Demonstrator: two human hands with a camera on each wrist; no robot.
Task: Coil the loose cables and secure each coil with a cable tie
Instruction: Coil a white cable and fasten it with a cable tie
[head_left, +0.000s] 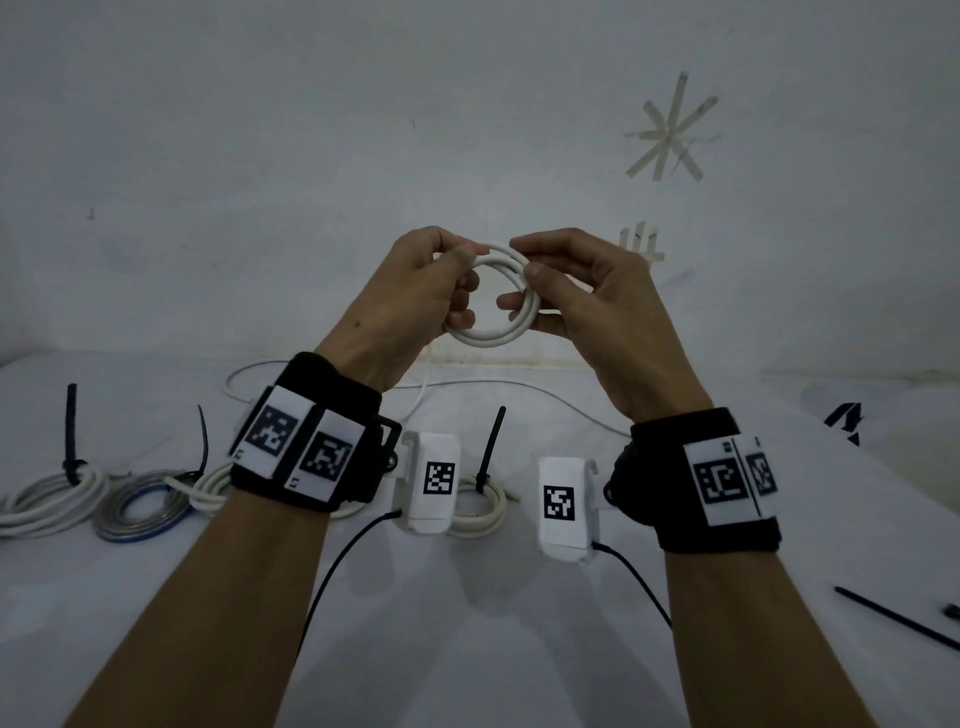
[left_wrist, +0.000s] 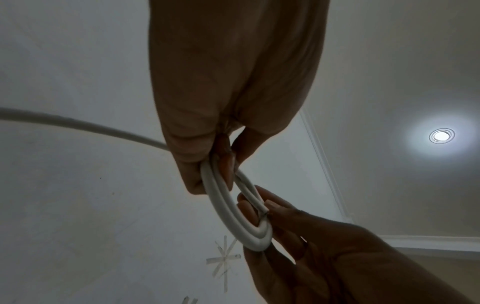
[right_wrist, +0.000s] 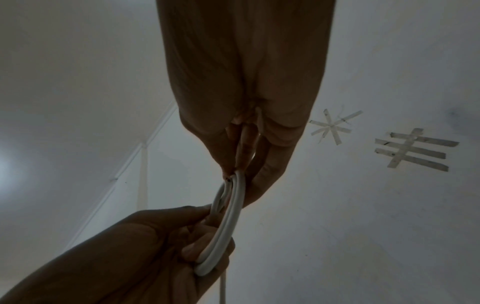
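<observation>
A white cable coil (head_left: 491, 332) of a few turns is held up in the air before the wall. My left hand (head_left: 426, 291) grips its left side, with the fingers curled through the ring. My right hand (head_left: 566, 291) pinches its right side between thumb and fingers. In the left wrist view the coil (left_wrist: 228, 214) runs from my left hand (left_wrist: 207, 174) to my right hand (left_wrist: 280, 224). In the right wrist view the coil (right_wrist: 226, 226) sits between both hands. The cable's loose tail (head_left: 519, 387) trails down onto the table.
On the white table lie tied coils: a white one (head_left: 47, 499), a grey-blue one (head_left: 137, 512) and a white one (head_left: 480, 512), each with a black cable tie. A loose black cable tie (head_left: 898, 618) lies at the right. Tape marks (head_left: 670, 132) are on the wall.
</observation>
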